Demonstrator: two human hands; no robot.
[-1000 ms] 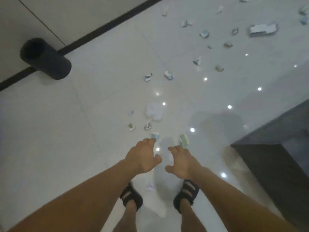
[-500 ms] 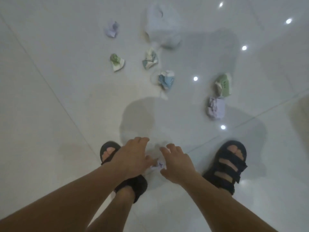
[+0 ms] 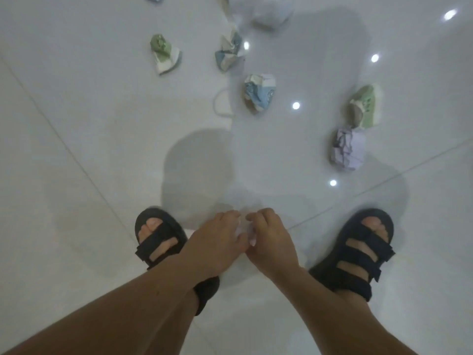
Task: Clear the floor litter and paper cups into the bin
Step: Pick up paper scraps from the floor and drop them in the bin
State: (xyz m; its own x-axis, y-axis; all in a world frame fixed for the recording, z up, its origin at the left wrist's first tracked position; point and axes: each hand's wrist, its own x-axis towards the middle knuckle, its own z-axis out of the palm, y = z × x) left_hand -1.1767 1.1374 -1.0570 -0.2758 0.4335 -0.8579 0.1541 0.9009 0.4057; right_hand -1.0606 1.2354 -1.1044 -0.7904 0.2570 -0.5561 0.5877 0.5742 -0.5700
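A small white paper scrap (image 3: 241,231) sits right between the two hands, low over the floor (image 3: 76,149) and midway between the person's feet. The left hand (image 3: 217,243) closes on it from one side and the right hand (image 3: 272,242) from the other, knuckles up, fingertips nearly meeting above it. Each grip is tightly curled round the scrap, so only slivers of it show in the gap between the thumbs and forefingers. What shows is plain white and crumpled; its full shape is hidden under the fingers. The black strapped sandals stand either side, the left sandal (image 3: 160,239) partly behind the left wrist, the right sandal (image 3: 358,252) well apart from the right hand. The rest of the litter lies farther out on the glossy pale tiles: a lilac paper ball (image 3: 348,149) just beside a crushed green cup (image 3: 366,107), a crushed blue cup (image 3: 259,93) near the middle, a flattened blue-and-white cup (image 3: 230,51), another green cup (image 3: 165,56) to its left, and a white crumpled wad (image 3: 263,11) at the top edge.
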